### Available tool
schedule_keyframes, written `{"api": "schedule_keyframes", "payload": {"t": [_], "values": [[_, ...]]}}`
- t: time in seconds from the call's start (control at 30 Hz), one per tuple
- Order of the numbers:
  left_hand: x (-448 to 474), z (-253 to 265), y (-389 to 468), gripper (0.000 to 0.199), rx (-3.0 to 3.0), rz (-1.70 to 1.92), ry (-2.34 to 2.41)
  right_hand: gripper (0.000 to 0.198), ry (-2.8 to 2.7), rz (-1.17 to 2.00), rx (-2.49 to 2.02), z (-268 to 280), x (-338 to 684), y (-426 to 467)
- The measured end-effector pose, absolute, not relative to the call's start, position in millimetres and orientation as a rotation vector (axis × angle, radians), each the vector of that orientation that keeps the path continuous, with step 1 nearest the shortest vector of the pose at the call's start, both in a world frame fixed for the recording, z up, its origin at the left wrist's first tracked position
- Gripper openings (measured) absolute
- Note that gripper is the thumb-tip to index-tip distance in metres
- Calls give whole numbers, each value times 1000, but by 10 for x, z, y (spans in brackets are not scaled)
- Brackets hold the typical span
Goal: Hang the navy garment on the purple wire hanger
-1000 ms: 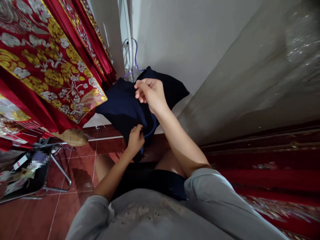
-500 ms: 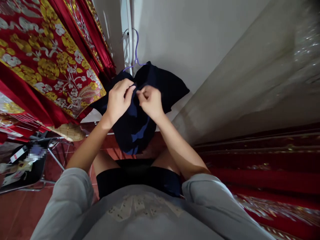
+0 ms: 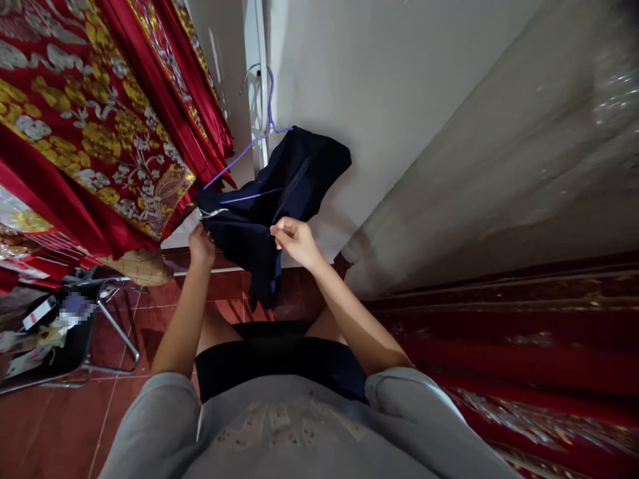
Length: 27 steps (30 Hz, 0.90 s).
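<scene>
A dark navy garment (image 3: 307, 166) hangs from a purple clothes hanger (image 3: 271, 106); whether it is a shirt or a jacket I cannot tell. The hanger's left arm lies bare, and its lower bar shows across the garment's opening. My left hand (image 3: 202, 246) is closed at the garment's left end, just below a pale strip along the cloth. At the front edge, my right hand (image 3: 297, 241) pinches the cloth between thumb and fingers. The lower part of the garment droops between the two hands.
The hanger hooks at a white upright pole (image 3: 263, 40) by a pale wall (image 3: 379, 80). Red embroidered cloths (image 3: 114, 120) hang close on the left. A black chair (image 3: 74, 359) bearing small items stands lower left. Plastic-like sheeting (image 3: 479, 166) and red fabric (image 3: 549, 359) line the right.
My left hand has moved left and down, away from my right hand, which has come lower. The garment's left side has been drawn down, baring the hanger's left arm and bar.
</scene>
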<state>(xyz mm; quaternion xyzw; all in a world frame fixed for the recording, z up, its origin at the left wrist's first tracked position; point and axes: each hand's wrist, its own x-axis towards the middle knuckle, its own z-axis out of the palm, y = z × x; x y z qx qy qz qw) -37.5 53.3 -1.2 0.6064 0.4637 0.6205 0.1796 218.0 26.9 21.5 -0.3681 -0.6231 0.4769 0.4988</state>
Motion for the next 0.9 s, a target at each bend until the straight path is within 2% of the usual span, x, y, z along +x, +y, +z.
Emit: {"api": "schedule_keyframes", "payload": {"t": [0.13, 0.27, 0.37, 0.4, 0.47, 0.53, 0.63, 0.77, 0.83, 0.9], "values": [[-96, -141, 106, 35, 1636, 1519, 1363, 30, -1505, 1075, -1073, 12, 2386, 380], [188, 285, -196, 24, 1892, 1249, 1309, 18, -1716, 868, -1125, 10, 2521, 329], [422, 591, -210, 23, 2028, 1352, 1201, 44, -1826, 1196, -806, 175, 2411, 155], [490, 647, -180, 23, 2055, 1413, 1175, 44, -1828, 1309, -712, 237, 2353, 100], [587, 677, -102, 24, 2059, 1523, 1116, 32, -1785, 1397, -672, 349, 2255, 35], [612, 612, -42, 28, 1989, 1528, 1034, 19, -1728, 1313, -774, 451, 2226, 45], [512, 392, -63, 41, 1950, 1260, 962, 13, -1723, 1068, -842, 634, 2321, 176], [201, 77, -266, 31, 2122, 801, 1057, 19, -1627, 669, -821, 851, 2463, 549], [9, 19, -367, 33, 2133, 717, 1171, 23, -1535, 604, -845, 824, 2449, 817], [-180, 53, -431, 35, 2166, 673, 1293, 20, -1543, 685, -913, 681, 2380, 1083]]}}
